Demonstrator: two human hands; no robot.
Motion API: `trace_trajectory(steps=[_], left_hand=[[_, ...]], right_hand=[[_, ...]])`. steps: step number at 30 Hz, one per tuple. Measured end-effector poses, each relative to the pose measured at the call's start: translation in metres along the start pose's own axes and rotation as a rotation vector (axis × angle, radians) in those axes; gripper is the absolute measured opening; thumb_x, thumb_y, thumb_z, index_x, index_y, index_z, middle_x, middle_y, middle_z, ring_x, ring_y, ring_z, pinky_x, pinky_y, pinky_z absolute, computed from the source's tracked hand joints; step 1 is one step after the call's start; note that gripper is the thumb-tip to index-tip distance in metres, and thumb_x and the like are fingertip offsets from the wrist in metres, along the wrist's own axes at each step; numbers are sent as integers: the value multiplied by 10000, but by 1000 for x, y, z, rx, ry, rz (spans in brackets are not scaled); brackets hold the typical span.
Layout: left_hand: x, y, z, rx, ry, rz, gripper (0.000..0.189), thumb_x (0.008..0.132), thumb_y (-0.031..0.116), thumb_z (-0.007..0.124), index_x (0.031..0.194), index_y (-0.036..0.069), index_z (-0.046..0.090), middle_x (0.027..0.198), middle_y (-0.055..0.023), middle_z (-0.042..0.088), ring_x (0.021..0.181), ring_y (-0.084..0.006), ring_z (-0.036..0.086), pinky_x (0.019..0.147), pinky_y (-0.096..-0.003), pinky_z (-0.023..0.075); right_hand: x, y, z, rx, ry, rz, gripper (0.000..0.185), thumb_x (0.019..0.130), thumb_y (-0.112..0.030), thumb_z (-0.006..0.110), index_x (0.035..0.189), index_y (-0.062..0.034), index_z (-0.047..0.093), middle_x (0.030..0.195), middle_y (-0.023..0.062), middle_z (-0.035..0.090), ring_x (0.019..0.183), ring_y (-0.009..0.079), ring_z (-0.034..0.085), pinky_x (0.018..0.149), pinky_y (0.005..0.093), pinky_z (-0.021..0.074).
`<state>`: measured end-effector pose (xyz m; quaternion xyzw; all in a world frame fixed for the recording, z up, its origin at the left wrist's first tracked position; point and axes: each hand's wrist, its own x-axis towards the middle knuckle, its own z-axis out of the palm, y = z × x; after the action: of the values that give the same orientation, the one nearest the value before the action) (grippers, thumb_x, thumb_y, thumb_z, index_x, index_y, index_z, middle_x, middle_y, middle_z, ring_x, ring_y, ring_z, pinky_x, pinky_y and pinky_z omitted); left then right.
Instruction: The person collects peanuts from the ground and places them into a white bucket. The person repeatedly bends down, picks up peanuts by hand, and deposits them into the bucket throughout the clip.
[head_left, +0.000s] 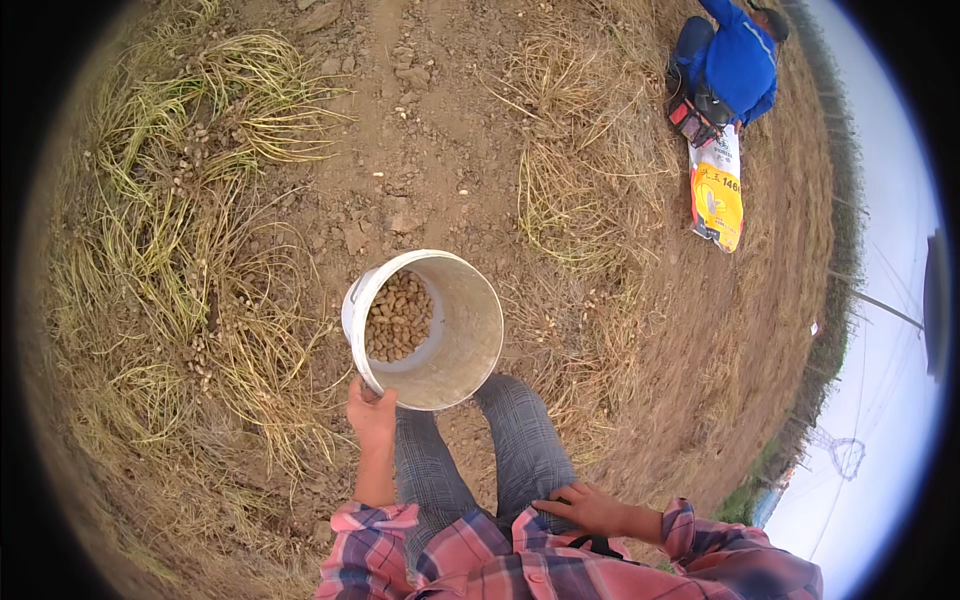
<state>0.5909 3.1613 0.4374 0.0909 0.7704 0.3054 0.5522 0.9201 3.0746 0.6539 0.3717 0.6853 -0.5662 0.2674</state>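
My left hand (372, 414) grips the near left edge of a white plastic bucket (469, 322), its fingers curled at the rim. The bucket tilts so that its mouth faces me, and unshelled peanuts (400, 315) cover part of its bottom. Soil marks the inner wall. My right hand (583, 508) rests on my upper right thigh near the hem of the plaid shirt, with nothing seen in it. Its fingers are slightly apart.
Pulled peanut plants (255, 315) lie in a row at the left, and more dry plants (574, 187) lie to the right. Bare soil (427, 150) with clods runs between. A co-worker (739, 64) in blue crouches at the upper right beside a printed sack (718, 191).
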Motion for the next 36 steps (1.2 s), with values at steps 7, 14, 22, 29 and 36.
trace_trajectory(steps=[7, 14, 22, 29, 36], left_hand=[[27, 72, -15, -301, 280, -122, 492, 822, -31, 616, 1280, -50, 438, 937, -145, 654, 777, -185, 660, 599, -313, 571], [48, 110, 7, -488, 434, -258, 368, 871, 48, 608, 1214, -10, 488, 962, -105, 641, 794, -211, 665, 612, -319, 590], [110, 113, 40, -726, 417, -309, 460, 922, 149, 599, 1307, -39, 431, 1158, -165, 596, 1019, -325, 641, 804, -401, 594], [212, 110, 46, -743, 355, -218, 528, 909, 149, 610, 1342, -52, 384, 1165, -184, 591, 1011, -333, 644, 757, -402, 613], [330, 126, 49, -719, 347, 60, 507, 862, 189, 688, 1237, -62, 456, 1086, -181, 599, 955, -275, 640, 792, -357, 606]], right_hand=[[28, 48, -138, -138, -116, 24, 641, 729, -355, 769, 1224, -74, 473, 1132, 151, 546, 1021, 370, 585, 863, 436, 501], [26, 104, -266, -201, -183, 68, 532, 695, -275, 778, 1096, -67, 498, 1027, 135, 558, 976, 358, 613, 801, 465, 519], [37, 146, -286, -304, -157, -75, 528, 632, -218, 776, 1092, -110, 540, 1016, 115, 562, 994, 296, 585, 863, 404, 418], [160, 185, -365, 120, -45, -98, 494, 813, -255, 693, 1247, -71, 542, 1018, 162, 549, 976, 326, 547, 890, 424, 433], [541, 280, -461, 230, 559, -61, 362, 827, -111, 621, 1166, 16, 611, 928, 114, 687, 864, 177, 660, 783, 322, 523]])
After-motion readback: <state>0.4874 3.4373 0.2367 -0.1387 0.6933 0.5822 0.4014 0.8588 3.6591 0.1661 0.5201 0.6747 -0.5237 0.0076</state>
